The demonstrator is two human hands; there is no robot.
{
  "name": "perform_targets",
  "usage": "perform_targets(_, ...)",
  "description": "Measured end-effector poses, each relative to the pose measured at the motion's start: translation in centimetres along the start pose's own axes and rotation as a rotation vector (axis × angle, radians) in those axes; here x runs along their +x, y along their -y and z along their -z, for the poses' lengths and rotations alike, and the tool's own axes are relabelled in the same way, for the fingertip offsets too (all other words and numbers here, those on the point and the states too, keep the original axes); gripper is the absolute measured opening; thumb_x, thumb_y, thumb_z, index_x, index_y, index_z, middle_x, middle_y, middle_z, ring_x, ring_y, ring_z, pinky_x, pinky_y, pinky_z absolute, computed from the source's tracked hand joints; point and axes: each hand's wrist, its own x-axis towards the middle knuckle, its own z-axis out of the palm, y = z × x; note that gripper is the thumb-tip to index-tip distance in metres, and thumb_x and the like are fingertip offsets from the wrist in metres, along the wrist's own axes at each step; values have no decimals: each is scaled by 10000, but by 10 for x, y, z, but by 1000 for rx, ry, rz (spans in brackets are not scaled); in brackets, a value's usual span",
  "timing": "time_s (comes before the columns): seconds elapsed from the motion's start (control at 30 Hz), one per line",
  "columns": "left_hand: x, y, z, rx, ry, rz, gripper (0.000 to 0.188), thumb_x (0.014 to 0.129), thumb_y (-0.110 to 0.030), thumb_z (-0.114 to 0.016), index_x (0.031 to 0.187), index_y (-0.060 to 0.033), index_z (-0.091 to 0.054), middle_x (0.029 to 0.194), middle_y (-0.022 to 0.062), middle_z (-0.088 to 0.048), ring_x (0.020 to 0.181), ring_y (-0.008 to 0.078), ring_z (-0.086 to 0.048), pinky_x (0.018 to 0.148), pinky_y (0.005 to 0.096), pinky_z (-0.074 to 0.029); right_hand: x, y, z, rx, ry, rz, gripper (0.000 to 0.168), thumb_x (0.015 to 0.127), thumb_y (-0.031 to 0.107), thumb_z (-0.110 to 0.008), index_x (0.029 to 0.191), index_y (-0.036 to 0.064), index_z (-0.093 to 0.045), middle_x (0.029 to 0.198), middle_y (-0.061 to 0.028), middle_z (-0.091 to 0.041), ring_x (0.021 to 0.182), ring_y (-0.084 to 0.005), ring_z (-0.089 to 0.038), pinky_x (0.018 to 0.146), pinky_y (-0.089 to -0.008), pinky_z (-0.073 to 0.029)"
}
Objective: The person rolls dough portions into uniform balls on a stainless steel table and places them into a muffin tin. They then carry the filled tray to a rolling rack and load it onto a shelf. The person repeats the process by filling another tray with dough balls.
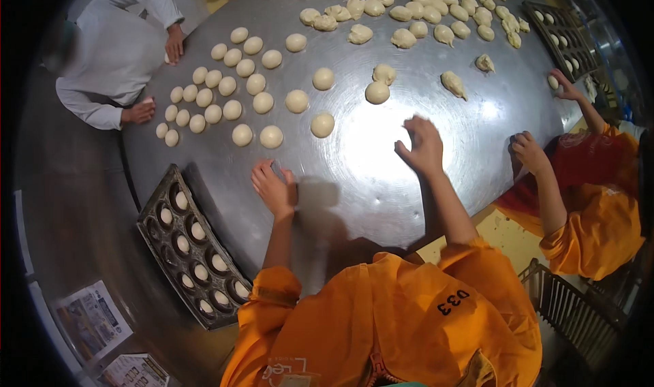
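Note:
My left hand (274, 186) rests low over the steel table (357, 198), fingers curled; whether something lies under it is hidden. My right hand (423, 144) hovers above the bright glare with thumb and fingers apart, holding nothing. Beyond it, a smooth dough ball (377, 92) touches a rougher dough piece (384, 74). Several round dough balls (271, 137) stand in loose rows ahead of my left hand. Farther right lie two uneven dough pieces, the nearer one (453, 85) elongated. A dark multi-cup baking pan (191, 256) holds dough balls in many cups, left of my left arm.
A co-worker in white (117, 49) has both hands at the table's left edge. At right, another co-worker in orange and red (592, 182) reaches near a second pan (562, 42). Many unshaped dough pieces (429, 9) cover the far side. A dark slatted crate (572, 300) stands below right.

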Motion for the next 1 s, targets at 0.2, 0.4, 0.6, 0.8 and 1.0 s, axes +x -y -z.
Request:
perform_targets(0.2, -2, 4, 1, 7, -20, 8, 396, 799, -161, -609, 1178, -54, -563, 1214, 145, -541, 1203, 355, -485, 1051, 481, -363, -24, -62, 57, -239, 70, -142, 312, 703, 250, -809, 941, 90, -687, 998, -95, -647, 935, -310, -597, 862, -451, -455)
perform_targets(0.4, 1, -5, 0, 6, -1, 5, 395, 797, -157, -611, 1176, -55, -565, 1213, 141, -540, 1208, 349, -485, 1047, 478, -366, 29, 8, 7, 97, 10, -214, 279, 707, 242, -786, 908, 73, -692, 1046, -131, -663, 1024, -342, -613, 931, -445, -479)
perform_targets(0.6, -4, 1, 1, 41, -24, 8, 383, 801, -153, -613, 1167, -54, -561, 1205, 140, -543, 1189, 350, -493, 1034, 476, -376, -39, -57, 54, -201, 128, -166, 258, 705, 245, -796, 873, 86, -682, 955, -82, -656, 965, -294, -608, 881, -441, -431)
perform_targets(0.8, 3, -9, 1, 18, -7, -10, 389, 798, -154, -611, 1170, -52, -555, 1195, 145, -545, 1198, 361, -490, 1032, 488, -378, 35, -2, 7, 99, -35, -247, 224, 696, 187, -780, 874, 89, -685, 993, -96, -668, 981, -308, -623, 879, -418, -497)
perform_targets(1.0, -3, 1, 1, 51, -48, -12, 394, 797, -155, -610, 1172, -51, -555, 1196, 148, -546, 1188, 363, -488, 1035, 482, -376, -40, -40, 39, 54, 35, -102, 96, 737, 94, -769, 815, 80, -716, 880, -88, -702, 886, -293, -663, 848, -406, -508)
